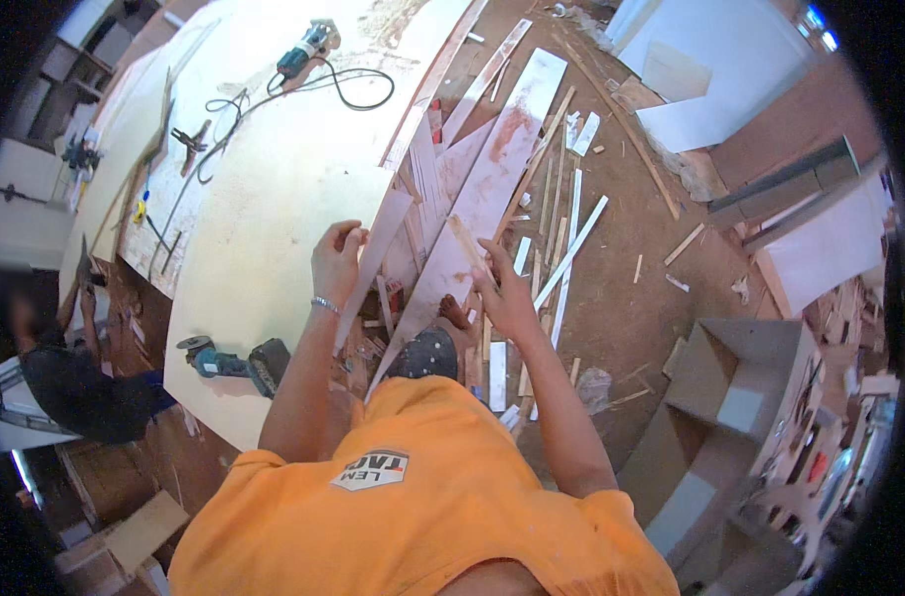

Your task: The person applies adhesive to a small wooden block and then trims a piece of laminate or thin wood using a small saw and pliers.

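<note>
Head view: a person in an orange shirt stands at a workbench.
Left hand: fingers curled around the edge of a long white laminated board, gripping it.
Right hand: fingers closed on 1 thin pale wooden strip.
Board position: leaning against the large pale plywood sheet.
Floor: scattered offcuts.

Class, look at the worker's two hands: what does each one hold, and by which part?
The left hand grips a white panel by its long edge. The right hand holds a thin wooden strip near its lower end.
</note>
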A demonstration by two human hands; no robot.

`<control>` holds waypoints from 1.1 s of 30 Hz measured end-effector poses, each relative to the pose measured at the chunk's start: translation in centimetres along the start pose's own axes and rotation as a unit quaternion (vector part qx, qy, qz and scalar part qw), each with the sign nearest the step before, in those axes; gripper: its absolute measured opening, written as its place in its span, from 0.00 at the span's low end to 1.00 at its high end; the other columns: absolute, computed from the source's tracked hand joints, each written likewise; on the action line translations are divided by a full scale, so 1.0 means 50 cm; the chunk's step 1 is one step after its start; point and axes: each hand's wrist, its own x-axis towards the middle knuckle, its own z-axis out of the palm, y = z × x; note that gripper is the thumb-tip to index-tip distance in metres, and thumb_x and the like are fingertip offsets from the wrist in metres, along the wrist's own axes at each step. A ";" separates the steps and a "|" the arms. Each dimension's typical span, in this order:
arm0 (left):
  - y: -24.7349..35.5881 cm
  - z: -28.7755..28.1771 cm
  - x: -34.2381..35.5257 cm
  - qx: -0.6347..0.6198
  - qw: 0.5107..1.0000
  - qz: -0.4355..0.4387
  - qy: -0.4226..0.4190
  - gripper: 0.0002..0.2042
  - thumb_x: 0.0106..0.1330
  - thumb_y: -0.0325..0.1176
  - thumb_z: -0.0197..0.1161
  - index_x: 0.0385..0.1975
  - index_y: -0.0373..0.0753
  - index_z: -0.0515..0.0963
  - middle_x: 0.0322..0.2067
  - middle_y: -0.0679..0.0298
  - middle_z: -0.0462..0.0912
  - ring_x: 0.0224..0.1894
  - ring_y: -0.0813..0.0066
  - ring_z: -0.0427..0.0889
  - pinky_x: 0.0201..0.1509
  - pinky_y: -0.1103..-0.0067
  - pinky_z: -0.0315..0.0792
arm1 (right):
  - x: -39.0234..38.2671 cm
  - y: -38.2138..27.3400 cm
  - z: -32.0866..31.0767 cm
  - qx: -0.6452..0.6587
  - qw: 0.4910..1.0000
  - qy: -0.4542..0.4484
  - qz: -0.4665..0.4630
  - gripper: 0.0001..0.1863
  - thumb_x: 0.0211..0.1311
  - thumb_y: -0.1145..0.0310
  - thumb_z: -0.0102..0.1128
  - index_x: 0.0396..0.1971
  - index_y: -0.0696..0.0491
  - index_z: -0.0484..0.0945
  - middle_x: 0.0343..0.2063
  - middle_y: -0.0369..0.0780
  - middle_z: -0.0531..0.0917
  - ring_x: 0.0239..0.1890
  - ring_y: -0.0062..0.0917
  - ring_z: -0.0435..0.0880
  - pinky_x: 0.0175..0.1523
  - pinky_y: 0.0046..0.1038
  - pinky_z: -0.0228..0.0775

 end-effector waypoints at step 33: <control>-0.025 0.196 0.298 0.360 0.905 -0.205 0.092 0.54 0.59 0.64 0.66 0.78 0.39 0.48 0.79 0.53 0.48 0.81 0.54 0.40 0.82 0.59 0.40 | 0.672 0.044 0.100 0.065 0.858 -0.486 0.152 0.23 0.77 0.52 0.53 0.55 0.58 0.72 0.25 0.42 0.80 0.17 0.25 0.80 0.20 0.30 0.72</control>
